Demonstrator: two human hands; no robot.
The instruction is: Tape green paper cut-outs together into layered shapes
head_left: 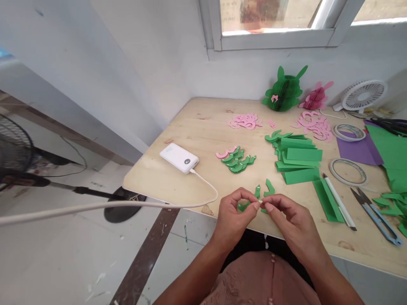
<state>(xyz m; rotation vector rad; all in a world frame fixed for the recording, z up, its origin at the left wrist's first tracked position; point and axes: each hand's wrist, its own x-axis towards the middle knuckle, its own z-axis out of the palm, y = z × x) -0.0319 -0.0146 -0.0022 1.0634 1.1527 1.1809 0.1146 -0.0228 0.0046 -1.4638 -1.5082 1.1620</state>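
Near the table's front edge, my left hand point(234, 214) and my right hand point(291, 214) meet fingertip to fingertip, both closed in a pinch. Between them shows a small whitish piece point(260, 202), too small to identify. Around and partly behind my fingers lie loose curved green paper cutouts point(269, 187). Farther up is a pile of green cutouts point(238, 162) with small light patches, and a pink curved cutout point(226, 153) lies at its edge.
Folded green paper strips point(301, 154), a white pen point(339, 203), thread snips point(377, 216) and tape rolls point(348, 171) lie to the right. Green point(284, 91) and pink point(315, 98) paper honeycomb figures stand behind. A power bank point(179, 157) trails its cable point(127, 205) past the left edge.
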